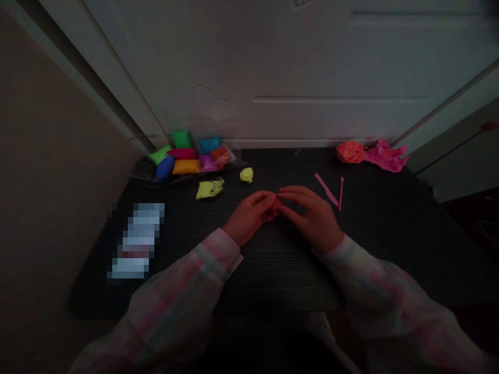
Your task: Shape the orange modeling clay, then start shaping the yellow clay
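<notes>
Over the middle of the dark table, my left hand point(250, 217) is closed round a small red-orange lump of modelling clay point(276, 203), most of it hidden by the fingers. From the other side, my right hand point(315, 217) pinches the same lump between thumb and fingertips. Just beyond my left hand lie a pale yellow lump of clay point(246, 175) and a torn yellow clay packet point(209, 189). Two pink modelling tools, a flat one point(326, 189) and a thin one point(341, 194), lie past my right hand.
A clear bag with several coloured clay packets point(186, 166) lies at the back left of the table point(390, 249). A phone with a blurred screen point(138, 241) is at the left. Crumpled orange point(351, 151) and pink point(388, 156) pieces sit back right, before a white panelled door point(296, 67).
</notes>
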Tool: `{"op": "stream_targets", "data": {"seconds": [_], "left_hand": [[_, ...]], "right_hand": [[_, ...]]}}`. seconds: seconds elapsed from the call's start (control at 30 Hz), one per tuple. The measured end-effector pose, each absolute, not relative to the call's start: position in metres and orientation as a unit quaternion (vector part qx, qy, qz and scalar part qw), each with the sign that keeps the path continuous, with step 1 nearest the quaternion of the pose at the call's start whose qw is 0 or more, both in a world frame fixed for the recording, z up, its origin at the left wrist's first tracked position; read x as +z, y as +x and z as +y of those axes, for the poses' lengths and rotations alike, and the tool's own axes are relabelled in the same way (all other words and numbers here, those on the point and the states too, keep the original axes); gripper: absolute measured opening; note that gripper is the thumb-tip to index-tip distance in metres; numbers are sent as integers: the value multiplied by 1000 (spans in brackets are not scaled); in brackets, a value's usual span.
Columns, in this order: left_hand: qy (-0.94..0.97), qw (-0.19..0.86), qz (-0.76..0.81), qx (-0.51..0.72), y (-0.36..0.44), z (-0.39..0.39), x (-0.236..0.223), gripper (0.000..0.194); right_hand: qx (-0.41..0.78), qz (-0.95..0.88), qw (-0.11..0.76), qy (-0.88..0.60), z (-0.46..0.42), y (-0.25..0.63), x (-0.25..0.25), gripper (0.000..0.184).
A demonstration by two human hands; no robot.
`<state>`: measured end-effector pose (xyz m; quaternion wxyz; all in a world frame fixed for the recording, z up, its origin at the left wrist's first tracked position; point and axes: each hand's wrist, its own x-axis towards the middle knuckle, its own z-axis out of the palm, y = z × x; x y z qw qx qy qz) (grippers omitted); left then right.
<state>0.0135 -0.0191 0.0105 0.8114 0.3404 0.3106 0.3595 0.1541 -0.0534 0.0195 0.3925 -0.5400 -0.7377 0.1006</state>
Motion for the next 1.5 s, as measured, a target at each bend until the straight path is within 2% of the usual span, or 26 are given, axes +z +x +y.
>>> {"op": "stream_targets", "data": {"seconds": [0.13, 0.37, 0.67, 0.8, 1.0, 1.2, 1.37, 1.5], "left_hand": [[340, 817, 315, 345, 11, -16, 10, 19], [331, 827, 306, 337, 8, -13, 10, 19], [321, 835, 302, 329, 9, -13, 8, 17], [321, 830, 302, 343, 9, -13, 8, 16], [314, 839, 290, 337, 8, -14, 10, 26], [306, 844, 287, 335, 9, -14, 9, 19], [290, 845, 277, 352, 10, -16, 10, 19], [294, 846, 273, 351, 10, -16, 10, 20]], "right_hand": [[77, -750, 388, -531, -53, 156, 22, 12], [63, -756, 375, -533, -54, 159, 22, 20], [12, -799, 335, -500, -53, 163, 20, 14], [27, -793, 343, -503, -53, 161, 21, 17], [49, -776, 343, -527, -54, 160, 22, 13], [-4, -794, 342, -502, -54, 161, 20, 14], [30, -770, 351, -532, -53, 160, 20, 20], [40, -762, 349, -544, -53, 160, 20, 12]]}}
